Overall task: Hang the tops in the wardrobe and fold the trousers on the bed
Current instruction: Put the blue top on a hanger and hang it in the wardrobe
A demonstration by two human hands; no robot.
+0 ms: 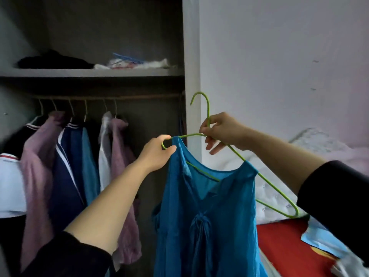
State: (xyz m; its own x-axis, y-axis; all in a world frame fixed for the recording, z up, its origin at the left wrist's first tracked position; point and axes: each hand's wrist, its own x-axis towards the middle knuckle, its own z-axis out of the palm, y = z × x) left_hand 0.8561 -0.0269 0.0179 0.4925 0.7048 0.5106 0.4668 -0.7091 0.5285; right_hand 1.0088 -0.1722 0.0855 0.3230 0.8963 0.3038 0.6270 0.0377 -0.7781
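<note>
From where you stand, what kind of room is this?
Most likely a bedroom: an open wardrobe with clothes hanging on its rail, and a bed just to its right.

I held a blue sleeveless top (209, 216) on a green wire hanger (208, 112) before the open wardrobe (191, 56). My left hand (157, 154) pinched the hanger's left end at the strap, and my right hand (221, 132) gripped its neck below the hook. The hanger tilted down to the right. Several garments (65, 156) hung on the rail (99, 96) under a cluttered shelf (89, 72); a red-covered bed (283, 246) lay at right.
</note>
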